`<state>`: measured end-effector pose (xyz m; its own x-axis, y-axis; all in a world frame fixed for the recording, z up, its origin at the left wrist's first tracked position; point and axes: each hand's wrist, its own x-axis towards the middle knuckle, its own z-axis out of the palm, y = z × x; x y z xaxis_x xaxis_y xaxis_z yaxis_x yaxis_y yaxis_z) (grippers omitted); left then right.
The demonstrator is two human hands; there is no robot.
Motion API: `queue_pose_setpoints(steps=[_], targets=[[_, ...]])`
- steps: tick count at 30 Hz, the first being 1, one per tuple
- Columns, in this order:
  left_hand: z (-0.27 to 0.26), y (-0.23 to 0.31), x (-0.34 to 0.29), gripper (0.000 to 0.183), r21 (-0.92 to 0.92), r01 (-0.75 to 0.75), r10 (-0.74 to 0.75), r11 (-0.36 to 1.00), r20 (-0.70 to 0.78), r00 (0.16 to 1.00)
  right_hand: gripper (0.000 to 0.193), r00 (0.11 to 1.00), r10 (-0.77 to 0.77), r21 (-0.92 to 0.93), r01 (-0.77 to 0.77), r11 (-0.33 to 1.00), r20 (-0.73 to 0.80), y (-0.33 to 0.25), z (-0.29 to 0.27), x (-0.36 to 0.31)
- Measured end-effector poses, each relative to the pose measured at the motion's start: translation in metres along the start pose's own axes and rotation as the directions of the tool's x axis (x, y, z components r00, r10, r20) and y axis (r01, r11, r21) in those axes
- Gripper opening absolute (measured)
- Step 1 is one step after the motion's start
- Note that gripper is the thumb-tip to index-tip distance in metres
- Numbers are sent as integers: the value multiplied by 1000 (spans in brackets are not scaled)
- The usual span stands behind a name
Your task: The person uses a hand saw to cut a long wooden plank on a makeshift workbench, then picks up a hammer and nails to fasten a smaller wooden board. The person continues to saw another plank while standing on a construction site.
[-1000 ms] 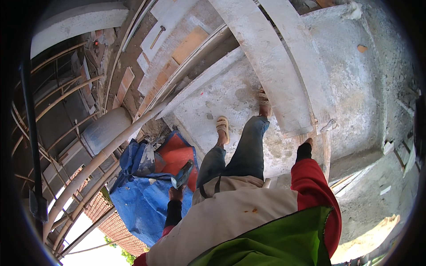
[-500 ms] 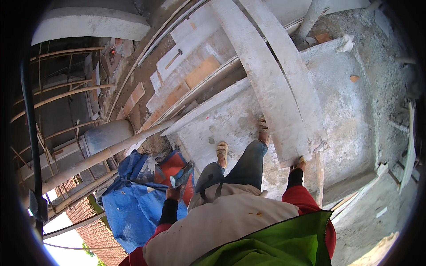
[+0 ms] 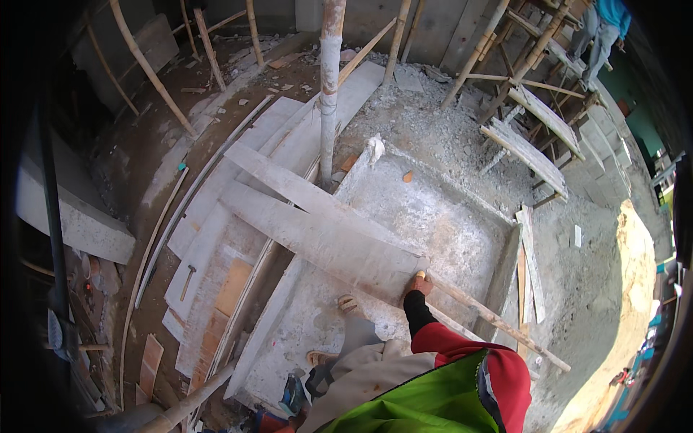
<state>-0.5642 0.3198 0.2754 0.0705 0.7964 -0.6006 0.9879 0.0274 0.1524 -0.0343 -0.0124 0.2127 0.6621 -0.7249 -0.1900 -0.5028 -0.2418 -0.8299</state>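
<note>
My right hand (image 3: 419, 283) is closed at the near end of a long, pale grey board (image 3: 339, 249), its fingers at the edge. A second narrow board (image 3: 310, 189) lies alongside, with a dark gap between the two at their far part. Both stretch away to the left across a low trough wall. At the lower edge, my left hand (image 3: 294, 421) is partly cut off. It grips a blue-green hand tool (image 3: 293, 393), perhaps a power tool; its exact kind is not clear.
A wooden pole (image 3: 498, 317) slants away from my right hand. A hammer (image 3: 188, 283) rests on flat panels to the left. An upright post (image 3: 328, 108) stands beyond the boards. Bamboo scaffolding and plank benches (image 3: 527, 155) are at the far right, near another person (image 3: 605, 36).
My view has turned to the right, bringing the scaffolding and another person into sight. My right hand stays at the board's end. My left hand and its tool now sit at the lower edge.
</note>
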Motion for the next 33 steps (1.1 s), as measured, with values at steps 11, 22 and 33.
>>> queue_pose_setpoints(steps=[11, 22, 33], targets=[[-22, -100, 92, 75, -147, 35, -47, 989, -73, 996, 30, 787, -598, 216, 616, 757, -150, -227, -19, -138], [1, -224, 86, 67, -665, 72, -310, 743, -247, 918, 38, 59, -998, -31, 998, 59, -18, -648, -44, -333], [77, -156, -24, 65, -488, 633, -678, 602, 108, 727, 52, -167, -968, 47, 986, -161, 185, -875, 86, -490]])
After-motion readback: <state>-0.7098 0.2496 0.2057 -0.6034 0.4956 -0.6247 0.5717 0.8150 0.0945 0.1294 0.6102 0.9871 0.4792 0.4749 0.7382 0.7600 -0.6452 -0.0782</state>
